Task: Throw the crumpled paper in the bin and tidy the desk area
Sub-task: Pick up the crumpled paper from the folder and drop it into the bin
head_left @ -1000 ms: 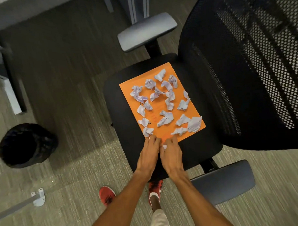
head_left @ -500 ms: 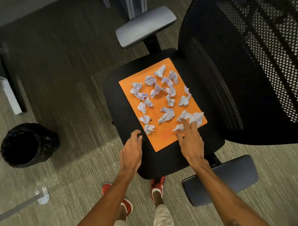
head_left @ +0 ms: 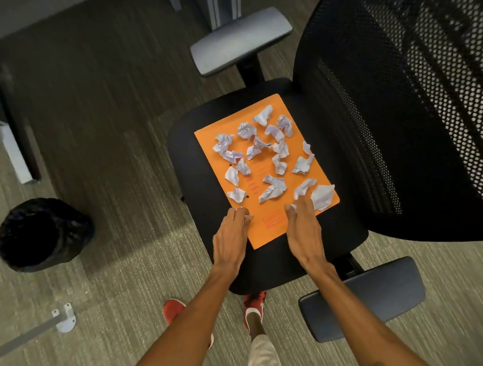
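Observation:
Several crumpled white paper pieces (head_left: 272, 188) lie scattered on an orange folder (head_left: 263, 233) that rests on a black office chair seat (head_left: 204, 181). My left hand (head_left: 229, 235) is at the folder's near left edge, its fingers curled over a small crumpled piece (head_left: 248, 218) that shows at the fingertips. My right hand (head_left: 304, 230) is on the folder's near right part, thumb and fingers closed around another crumpled piece (head_left: 294, 206). A black-lined bin (head_left: 41, 235) stands on the carpet to the left of the chair.
The chair's mesh backrest (head_left: 404, 107) rises at the right, with grey armrests at the far side (head_left: 241, 39) and the near side (head_left: 368, 296). My red shoes (head_left: 174, 310) stand below the seat. A desk leg and foot plate (head_left: 64, 317) sit at the lower left.
Both hands left the folder's near edge and spread apart. The left hand then reached forward onto the lower-left piece, and the right hand's fingers closed over the lower-right piece.

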